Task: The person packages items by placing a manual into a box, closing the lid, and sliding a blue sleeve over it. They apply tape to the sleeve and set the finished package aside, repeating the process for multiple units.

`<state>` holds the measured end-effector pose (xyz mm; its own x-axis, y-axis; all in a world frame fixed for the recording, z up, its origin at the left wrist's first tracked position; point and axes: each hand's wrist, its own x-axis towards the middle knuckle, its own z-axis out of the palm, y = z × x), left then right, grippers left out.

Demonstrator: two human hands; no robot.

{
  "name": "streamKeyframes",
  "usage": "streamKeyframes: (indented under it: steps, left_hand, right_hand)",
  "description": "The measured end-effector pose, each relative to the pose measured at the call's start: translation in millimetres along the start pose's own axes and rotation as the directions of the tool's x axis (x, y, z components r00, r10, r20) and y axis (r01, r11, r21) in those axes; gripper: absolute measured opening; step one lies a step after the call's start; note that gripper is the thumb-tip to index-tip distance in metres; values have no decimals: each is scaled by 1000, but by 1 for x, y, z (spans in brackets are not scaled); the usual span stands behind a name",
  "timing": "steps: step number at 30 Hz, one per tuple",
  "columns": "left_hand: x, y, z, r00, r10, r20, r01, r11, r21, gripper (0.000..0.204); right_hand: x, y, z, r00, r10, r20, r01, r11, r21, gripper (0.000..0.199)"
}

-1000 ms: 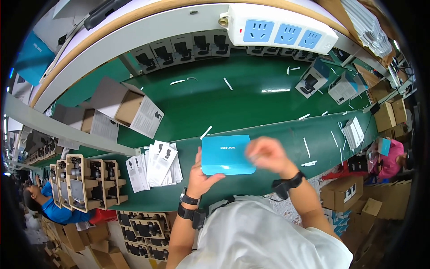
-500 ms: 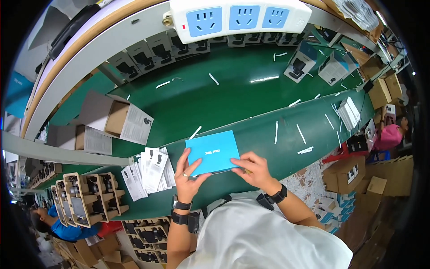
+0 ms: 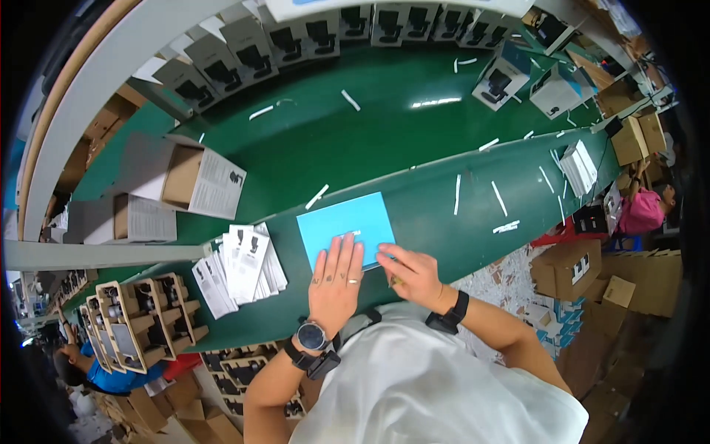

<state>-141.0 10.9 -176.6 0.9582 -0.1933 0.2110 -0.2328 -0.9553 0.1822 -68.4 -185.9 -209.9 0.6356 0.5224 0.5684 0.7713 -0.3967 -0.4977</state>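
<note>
A flat blue box (image 3: 340, 214), with small white print on top, lies slightly turned on the green bench in front of me. My left hand (image 3: 336, 277) rests palm down on its near part, fingers stretched out and covering some of the print. At the box's near right edge is my right hand (image 3: 410, 275), its fingers bent together with the tips touching the blue top. Whatever may be between those fingertips is too small to make out. Left of the box sits a loose pile of white printed leaflets (image 3: 248, 263).
Open cartons (image 3: 214, 185) stand to the left, beyond a grey post. Wooden racks of black parts (image 3: 140, 325) are at the near left. White paper strips (image 3: 499, 198) are scattered about. Printed boxes (image 3: 503, 78) line the far side; a white stack (image 3: 578, 170) lies at right.
My left hand has gone from gripping the box's left side to lying flat on top. The right hand has stayed at the right edge, its thumb no longer on top.
</note>
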Motion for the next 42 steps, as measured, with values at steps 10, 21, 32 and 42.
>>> streamKeyframes:
  steps: [10,21,32,42]
  left_hand:
    - [21,-57,6,977,211,-18,-210,956,-203,77]
    - [61,-78,-22,994,25,-109,-39,990,-134,102]
    - [98,-229,-67,765,-639,78,605,756,251,45]
    - [97,-211,-39,922,-366,-124,380,797,469,31]
  right_hand:
    - [65,43,-7,923,96,373,-183,961,205,88]
    - [79,57,1,895,140,424,-294,900,323,90]
    - [140,162,-3,918,306,-252,-277,950,145,73]
    - [139,172,-45,913,383,-143,-392,919,-36,55]
